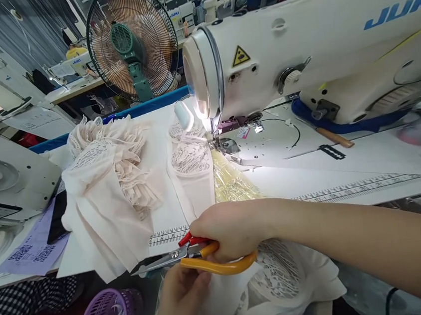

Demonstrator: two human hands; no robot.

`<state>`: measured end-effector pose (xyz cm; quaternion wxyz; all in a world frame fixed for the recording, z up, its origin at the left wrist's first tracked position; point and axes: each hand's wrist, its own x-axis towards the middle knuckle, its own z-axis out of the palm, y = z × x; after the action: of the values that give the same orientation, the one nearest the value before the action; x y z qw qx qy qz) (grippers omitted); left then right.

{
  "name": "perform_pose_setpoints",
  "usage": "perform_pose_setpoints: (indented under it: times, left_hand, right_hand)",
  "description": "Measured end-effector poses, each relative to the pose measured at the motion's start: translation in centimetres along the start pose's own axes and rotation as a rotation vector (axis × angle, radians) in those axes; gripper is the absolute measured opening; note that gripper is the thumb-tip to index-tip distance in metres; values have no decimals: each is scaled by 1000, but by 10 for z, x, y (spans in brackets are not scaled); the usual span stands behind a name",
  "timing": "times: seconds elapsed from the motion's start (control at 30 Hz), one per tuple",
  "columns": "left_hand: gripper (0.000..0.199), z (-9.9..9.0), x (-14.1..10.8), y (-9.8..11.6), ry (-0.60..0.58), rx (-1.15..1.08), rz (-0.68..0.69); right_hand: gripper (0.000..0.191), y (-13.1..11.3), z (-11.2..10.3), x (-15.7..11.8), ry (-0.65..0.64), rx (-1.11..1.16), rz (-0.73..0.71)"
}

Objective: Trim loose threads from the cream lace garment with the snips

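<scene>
Scissors (pixel 202 263): silver-bladed, orange-handled, red-accented, lower centre of the frame, pointing left out of the grip.
Right hand (pixel 227 228): wrapped around the scissors.
Left hand (pixel 183 290): fingers bent just below; its hold cannot be told.
Garment (pixel 279 275): cream lace, below the right hand.

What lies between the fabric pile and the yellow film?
A lace-trimmed piece, on the white table; the head view shows it.

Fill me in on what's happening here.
A person's right hand holds orange-handled scissors, blades pointing left. The left hand is close beneath them; its exact grip is hard to see. Lace cloth lies below the hands. A lace piece lies by the sewing machine, with a pale pile to its left.
</scene>
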<state>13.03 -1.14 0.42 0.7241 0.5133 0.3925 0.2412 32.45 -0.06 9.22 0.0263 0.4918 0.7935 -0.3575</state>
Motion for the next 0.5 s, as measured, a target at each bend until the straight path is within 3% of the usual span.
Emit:
perform_pose_setpoints:
  times: [0.4, 0.5]
  left_hand:
    - [40, 1, -1, 4, 42, -110, -114]
    - [34, 4, -3, 6, 8, -145, -153]
  right_hand:
    - [11, -3, -2, 2, 1, -18, -73]
    - [11, -4, -1, 4, -10, 4, -68]
